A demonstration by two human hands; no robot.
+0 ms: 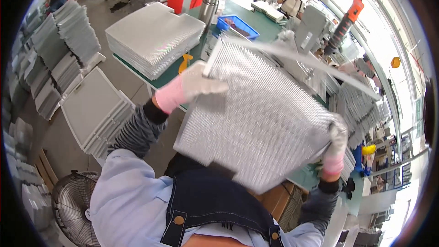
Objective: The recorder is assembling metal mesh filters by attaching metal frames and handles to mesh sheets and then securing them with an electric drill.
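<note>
- Metal mesh panel: centre of frame, held tilted above the green table.
- Left hand, white glove: closed on the panel's upper-left edge.
- Right hand, white glove: gripping the panel's lower-right edge.
- Stack of panels: upper left, on the table.
- Orange power tool: hanging, upper right.
- Fan: lower left.

Silvery mesh filter panel, tilted, airborne
</note>
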